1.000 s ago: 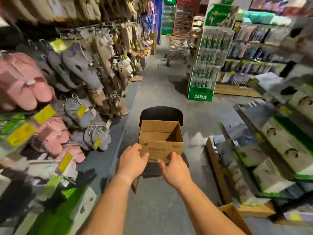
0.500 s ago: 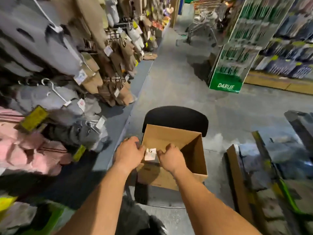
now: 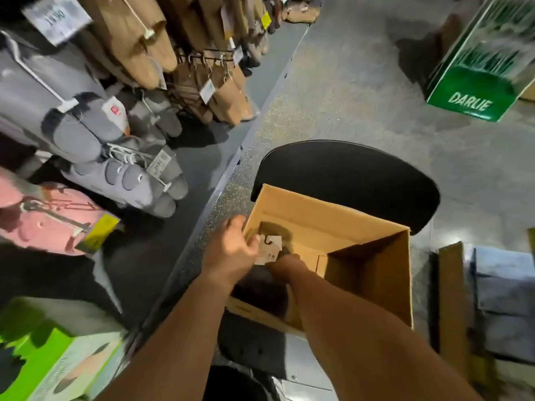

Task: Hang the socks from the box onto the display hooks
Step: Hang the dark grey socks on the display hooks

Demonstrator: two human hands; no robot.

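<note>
Socks (image 3: 262, 287) lie low in the near-left corner of the cardboard box (image 3: 367, 273), a dark bundle topped by a pale card header (image 3: 269, 250) with a hook cut-out. The box sits on a black chair (image 3: 347, 180) in a shop aisle, its open top facing the camera.

Both hands are inside that corner. The left hand (image 3: 231, 250) comes over the box's left wall with its fingers curled round the left edge of the card header, pinching it. The right hand (image 3: 285, 266) reaches in just beside it, lower and deeper; its fingers dip into the dark fabric below the card, and whether they grip the bundle or only press on it cannot be told from this view.

The relation that matters: the socks sit directly under and between the two hands, with the card end uppermost and the fabric trailing down toward the near wall, so the bundle's long axis appears to run roughly from the card toward the viewer. The left hand is the nearer one to the hanging end.

The display hooks (image 3: 208, 57) stand up and to the left, on the rack crowded with brown and grey slippers (image 3: 130, 180). As I judge it, the coming move is a lift straight out of the box, then a swing left and upward, card hole leading.
</note>
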